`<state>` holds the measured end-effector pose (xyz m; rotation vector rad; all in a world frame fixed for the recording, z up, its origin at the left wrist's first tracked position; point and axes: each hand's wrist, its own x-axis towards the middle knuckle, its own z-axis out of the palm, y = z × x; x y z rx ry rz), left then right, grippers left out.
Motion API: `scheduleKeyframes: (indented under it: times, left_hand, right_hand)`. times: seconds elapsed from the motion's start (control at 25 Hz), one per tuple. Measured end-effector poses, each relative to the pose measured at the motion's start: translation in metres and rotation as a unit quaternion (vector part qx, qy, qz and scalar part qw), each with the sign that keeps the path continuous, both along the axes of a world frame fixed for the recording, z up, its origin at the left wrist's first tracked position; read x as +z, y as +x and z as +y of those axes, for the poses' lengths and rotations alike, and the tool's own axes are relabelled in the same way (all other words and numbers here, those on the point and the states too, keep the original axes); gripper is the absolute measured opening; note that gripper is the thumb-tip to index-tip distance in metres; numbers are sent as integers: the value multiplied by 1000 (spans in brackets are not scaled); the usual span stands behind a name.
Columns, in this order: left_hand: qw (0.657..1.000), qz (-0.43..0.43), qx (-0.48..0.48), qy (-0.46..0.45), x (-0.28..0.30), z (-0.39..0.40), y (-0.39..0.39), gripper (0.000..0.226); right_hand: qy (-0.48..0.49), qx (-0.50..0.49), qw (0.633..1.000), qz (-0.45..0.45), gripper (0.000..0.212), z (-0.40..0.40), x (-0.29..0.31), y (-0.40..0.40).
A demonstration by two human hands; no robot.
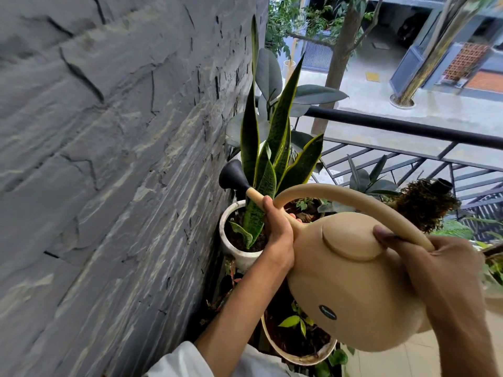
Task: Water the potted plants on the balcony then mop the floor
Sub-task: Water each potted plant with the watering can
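Note:
I hold a beige watering can (351, 281) tilted toward the wall. My right hand (441, 270) grips its curved handle at the rear, thumb pressed on the can's body. My left hand (277, 229) is wrapped around the base of the spout. The black rose head (232, 176) points over a white pot (236, 251) holding a tall snake plant (272, 148) with yellow-edged leaves. Whether water is flowing I cannot tell. A second white pot (299, 355) with small green leaves sits below the can, partly hidden by it.
A dark slate wall (109, 159) fills the left side, close to the pots. A black metal railing (408, 129) runs along the right, with rubber plants (373, 178) and other greenery beside it. Beyond it lie a street and tree trunks far below.

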<state>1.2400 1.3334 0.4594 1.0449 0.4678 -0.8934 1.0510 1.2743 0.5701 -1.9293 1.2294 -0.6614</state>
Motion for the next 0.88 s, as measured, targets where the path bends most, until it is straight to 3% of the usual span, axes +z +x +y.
scheduleKeyframes:
  times: [0.88]
  left_hand:
    - [999,17,-27,-5,6,4,9,65]
  right_hand:
    - [5,-13,1000,16,36,0,-4,10]
